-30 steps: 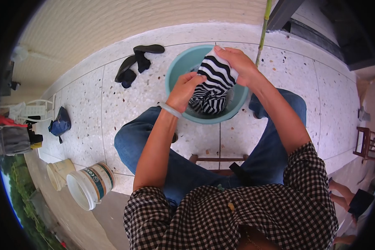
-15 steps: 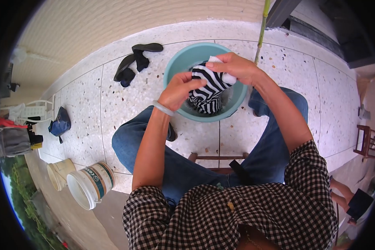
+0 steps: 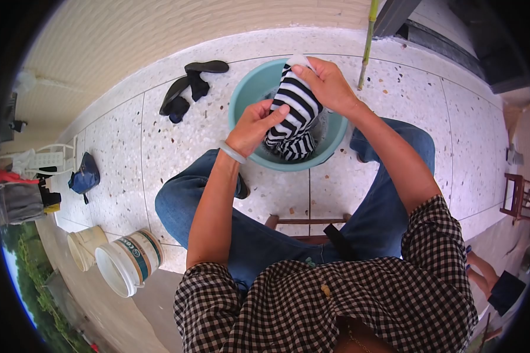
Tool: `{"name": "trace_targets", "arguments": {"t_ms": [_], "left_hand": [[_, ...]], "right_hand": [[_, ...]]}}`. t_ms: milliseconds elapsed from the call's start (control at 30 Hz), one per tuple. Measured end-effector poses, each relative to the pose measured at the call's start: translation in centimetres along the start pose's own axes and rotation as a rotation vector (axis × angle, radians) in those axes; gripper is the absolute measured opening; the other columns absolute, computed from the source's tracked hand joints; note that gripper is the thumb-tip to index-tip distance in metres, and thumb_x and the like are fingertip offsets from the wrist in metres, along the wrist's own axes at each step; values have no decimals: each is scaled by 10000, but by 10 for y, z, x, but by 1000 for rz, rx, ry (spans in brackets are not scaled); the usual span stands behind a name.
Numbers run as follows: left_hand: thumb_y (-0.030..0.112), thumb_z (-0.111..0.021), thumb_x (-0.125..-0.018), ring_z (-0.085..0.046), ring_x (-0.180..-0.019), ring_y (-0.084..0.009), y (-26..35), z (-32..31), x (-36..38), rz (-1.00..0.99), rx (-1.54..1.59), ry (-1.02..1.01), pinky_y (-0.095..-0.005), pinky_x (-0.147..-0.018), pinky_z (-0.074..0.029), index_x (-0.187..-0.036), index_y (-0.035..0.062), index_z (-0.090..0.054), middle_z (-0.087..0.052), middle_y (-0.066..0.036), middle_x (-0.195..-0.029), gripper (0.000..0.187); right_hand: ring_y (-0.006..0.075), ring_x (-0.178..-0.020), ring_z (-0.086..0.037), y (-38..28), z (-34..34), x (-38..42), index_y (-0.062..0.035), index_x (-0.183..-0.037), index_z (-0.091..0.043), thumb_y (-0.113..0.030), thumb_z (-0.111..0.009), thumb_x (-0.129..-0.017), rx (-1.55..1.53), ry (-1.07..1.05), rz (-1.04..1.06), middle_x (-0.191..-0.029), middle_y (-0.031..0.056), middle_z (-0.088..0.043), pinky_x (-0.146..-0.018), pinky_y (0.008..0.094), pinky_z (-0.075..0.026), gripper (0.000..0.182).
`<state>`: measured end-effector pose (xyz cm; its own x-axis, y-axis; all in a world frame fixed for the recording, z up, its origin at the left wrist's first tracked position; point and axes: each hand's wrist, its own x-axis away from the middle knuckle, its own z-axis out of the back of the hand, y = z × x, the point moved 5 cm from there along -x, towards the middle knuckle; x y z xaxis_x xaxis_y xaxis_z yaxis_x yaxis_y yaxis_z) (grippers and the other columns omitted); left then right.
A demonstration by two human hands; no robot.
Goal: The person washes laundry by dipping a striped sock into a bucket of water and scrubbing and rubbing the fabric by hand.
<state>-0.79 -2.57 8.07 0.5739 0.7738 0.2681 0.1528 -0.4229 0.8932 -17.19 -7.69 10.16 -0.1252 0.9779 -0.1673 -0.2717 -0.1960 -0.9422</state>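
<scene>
A black-and-white striped garment (image 3: pixel 298 97) is stretched between my two hands over a teal basin (image 3: pixel 239 97). My left hand (image 3: pixel 253 126), with a pale bangle at the wrist, grips the cloth's left side between thumb and fingers. At the upper right, my right hand (image 3: pixel 328 87) pinches the garment near its white end (image 3: pixel 299 60). The lower part of the cloth hangs bunched down into the basin, where some suds show beside it.
Black shoes (image 3: pixel 209 66) with dark socks lie left of the basin. Two pails stand at lower left, one a white paint bucket (image 3: pixel 116 270). A green pole (image 3: pixel 368 50) rises behind on the right. My knees flank the basin. Another person's legs (image 3: pixel 483 273) appear at far right.
My right hand has moved up and slightly left, pulling the garment's white end toward the basin's far rim. The striped cloth is now straighter; my left hand stays about where it was.
</scene>
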Motion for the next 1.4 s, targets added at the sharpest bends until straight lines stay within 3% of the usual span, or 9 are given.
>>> {"name": "trace_targets", "arguments": {"t_ms": [100, 133, 267, 633, 867, 1067, 1167, 1400], "left_hand": [[131, -652, -852, -623, -833, -100, 5, -4, 5, 35, -64, -26, -235, -760, -502, -1047, -7, -620, -666, -51, -949, 240], [101, -658, -837, -622, -831, -102, 3, -2, 4, 43, -101, -24, -236, -763, -500, -1036, -7, -626, -668, -53, -940, 229], [22, -641, -798, -617, -813, -98, 0, 1, 1, 49, -143, 13, -243, -774, -489, -984, -6, -650, -673, -57, -912, 189], [32, -605, -773, -616, -788, -102, -5, 8, 0, 12, -40, -9, -243, -771, -482, -938, -14, -655, -674, -53, -878, 179], [-8, -565, -741, -620, -763, -107, -3, -2, 0, 18, -16, 70, -248, -740, -494, -944, -22, -646, -671, -60, -868, 219], [16, -595, -762, -624, -747, -109, -8, 0, -1, -24, 88, 14, -241, -717, -499, -942, -16, -644, -668, -58, -856, 189], [-42, -560, -691, -624, -719, -125, 2, -12, 3, 35, 155, 143, -246, -690, -508, -898, -59, -646, -667, -87, -823, 224], [-15, -581, -717, -626, -693, -124, -6, -5, -4, -12, 177, 142, -236, -653, -496, -894, -39, -653, -667, -82, -805, 192]], "right_hand": [[84, -601, -508, -1, -2, -3, -4, -814, -625, -291, -562, -916, -192, 2, -102, -649, 42, -601, -551, 270, -443, 311], [60, -711, -593, -1, -4, -2, -23, -994, -642, -271, -553, -932, -206, -64, -177, -816, 5, -653, -634, 218, -504, 271], [70, -683, -600, -6, -9, 2, -26, -956, -633, -280, -575, -919, -322, -64, -311, -808, 17, -653, -604, 226, -509, 263], [94, -681, -621, -15, -8, 7, -22, -950, -614, -298, -597, -907, -532, -20, -490, -812, 43, -660, -581, 243, -522, 281], [100, -685, -625, -10, -7, 5, -18, -968, -613, -297, -600, -904, -546, 9, -480, -813, 54, -661, -584, 247, -525, 287], [103, -687, -627, -11, -5, 4, -16, -972, -616, -289, -598, -906, -553, 42, -483, -812, 56, -662, -588, 246, -524, 282], [106, -679, -617, -13, -5, 4, 3, -962, -610, -261, -592, -907, -553, 55, -489, -811, 64, -658, -575, 247, -515, 270], [107, -648, -591, -14, -7, 4, 38, -933, -603, -204, -573, -910, -560, 99, -466, -790, 70, -646, -535, 252, -491, 245]]}}
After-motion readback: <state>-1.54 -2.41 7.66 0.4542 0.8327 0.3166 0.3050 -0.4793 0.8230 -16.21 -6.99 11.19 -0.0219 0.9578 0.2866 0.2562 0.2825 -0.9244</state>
